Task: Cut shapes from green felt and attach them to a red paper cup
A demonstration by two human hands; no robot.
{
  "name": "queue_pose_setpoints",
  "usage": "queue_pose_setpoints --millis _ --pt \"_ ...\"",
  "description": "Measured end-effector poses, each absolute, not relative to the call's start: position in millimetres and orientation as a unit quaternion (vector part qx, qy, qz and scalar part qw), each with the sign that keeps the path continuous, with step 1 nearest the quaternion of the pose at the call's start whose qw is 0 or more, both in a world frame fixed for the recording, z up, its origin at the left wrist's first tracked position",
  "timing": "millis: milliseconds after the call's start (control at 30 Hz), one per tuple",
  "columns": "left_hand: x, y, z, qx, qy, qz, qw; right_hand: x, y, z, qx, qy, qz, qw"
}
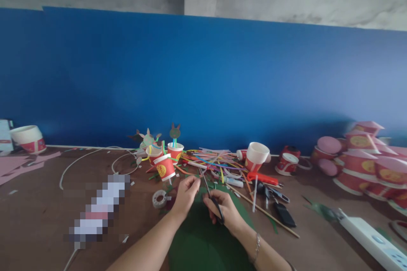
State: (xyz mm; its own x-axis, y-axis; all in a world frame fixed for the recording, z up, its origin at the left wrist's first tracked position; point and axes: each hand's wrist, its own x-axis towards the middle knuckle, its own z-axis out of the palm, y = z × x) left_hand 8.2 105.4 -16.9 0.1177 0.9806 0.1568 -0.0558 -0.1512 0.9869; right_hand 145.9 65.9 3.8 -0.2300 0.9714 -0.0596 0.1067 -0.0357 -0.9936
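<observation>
Black-handled scissors [218,211] are in my right hand [224,209], whose fingers wrap round the handles; the blades point up and away. Close to the blade tips, my left hand [187,194] is closed in a pinch, and what it holds is too small to make out. Under both hands lies a green sheet [206,245] on the brown table [140,228]. A roll of white tape [159,199] rests left of my left hand. Just beyond it stand red and white paper cups [164,167] with coloured stems and animal-shaped cutouts.
Colourful pipe cleaners [210,159] lie in a pile near the blue wall [203,84]. To the right are a white-rimmed cup [257,154], a wooden stick [270,216], keys with a black fob [285,214], a power strip [372,237] and stacked cups [359,165]. Pink paper [15,165] lies far left.
</observation>
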Motion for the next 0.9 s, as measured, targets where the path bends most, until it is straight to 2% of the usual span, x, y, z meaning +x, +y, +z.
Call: queue_pose_setpoints --millis 300,900 --pt "11.2 99.7 -10.8 0.528 0.401 0.511 0.547 145.3 66.5 1.7 -0.483 -0.562 0.533 0.408" --pt "13.9 90.6 4.6 0.558 0.355 0.495 0.564 147.0 63.7 7.2 -0.446 -0.571 0.557 0.406"
